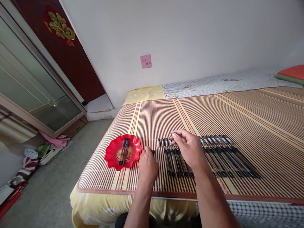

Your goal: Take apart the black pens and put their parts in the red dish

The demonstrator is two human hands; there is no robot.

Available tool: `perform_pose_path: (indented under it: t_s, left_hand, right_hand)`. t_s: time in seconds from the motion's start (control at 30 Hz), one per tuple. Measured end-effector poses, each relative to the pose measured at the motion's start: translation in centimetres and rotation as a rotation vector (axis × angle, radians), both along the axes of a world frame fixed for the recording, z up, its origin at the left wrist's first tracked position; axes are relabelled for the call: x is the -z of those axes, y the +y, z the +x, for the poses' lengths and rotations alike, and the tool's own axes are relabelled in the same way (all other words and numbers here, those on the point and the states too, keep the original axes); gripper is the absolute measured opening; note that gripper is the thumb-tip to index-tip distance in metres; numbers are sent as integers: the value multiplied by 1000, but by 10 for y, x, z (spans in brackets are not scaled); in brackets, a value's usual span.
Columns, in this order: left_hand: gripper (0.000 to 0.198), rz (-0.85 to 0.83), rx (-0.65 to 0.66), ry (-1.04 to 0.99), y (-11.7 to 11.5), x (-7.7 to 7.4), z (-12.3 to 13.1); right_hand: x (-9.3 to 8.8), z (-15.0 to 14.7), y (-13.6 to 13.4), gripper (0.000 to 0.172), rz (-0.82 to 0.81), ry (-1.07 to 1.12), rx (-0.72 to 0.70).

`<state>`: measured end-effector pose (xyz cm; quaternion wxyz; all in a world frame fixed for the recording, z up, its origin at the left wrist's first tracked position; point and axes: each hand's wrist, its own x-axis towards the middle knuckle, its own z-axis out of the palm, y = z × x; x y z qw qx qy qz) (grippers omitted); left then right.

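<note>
My left hand (148, 163) is closed just right of a red scalloped plate (110, 155). A short black end, looking like part of a pen (153, 153), shows beside its fingers; the rest is hidden. Several black pens (124, 152) lie side by side on the plate. My right hand (188, 145) pinches thumb and forefinger together above a row of pens, with a small greyish bit at the fingertips too unclear to name. Below it several clear-barrelled black pens (237, 161) lie slanted and parallel, with black caps (211, 140) lined up along their far ends. The right hand and forearm cover the row's middle.
The things lie on a striped bamboo mat (152, 117) over a bed with yellow cloth (102, 202) at its front edge. Behind is a white wall with a pink note (145, 61). A glass-panelled door (35, 76) and floor clutter (30, 161) are at left.
</note>
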<state>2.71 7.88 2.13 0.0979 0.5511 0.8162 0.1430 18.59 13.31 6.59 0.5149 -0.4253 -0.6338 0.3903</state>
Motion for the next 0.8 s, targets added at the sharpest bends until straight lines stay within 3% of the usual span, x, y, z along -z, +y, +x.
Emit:
perform_pose_path:
  t_s: [0.17, 0.53, 0.73, 0.8]
  left_hand:
    - [38, 49, -73, 53, 3, 8, 4]
    - [20, 131, -125, -185, 3, 16, -4]
    - [10, 232, -32, -541, 2, -1, -11]
    - [11, 319, 38, -802, 1, -9, -13]
  right_hand:
    - [0, -1, 0, 31, 12, -10, -1]
    - [-1, 1, -1, 35, -3, -21, -12]
    - [0, -1, -1, 33, -20, -46, -28]
    - [-2, -3, -1, 33, -59, -54, -77]
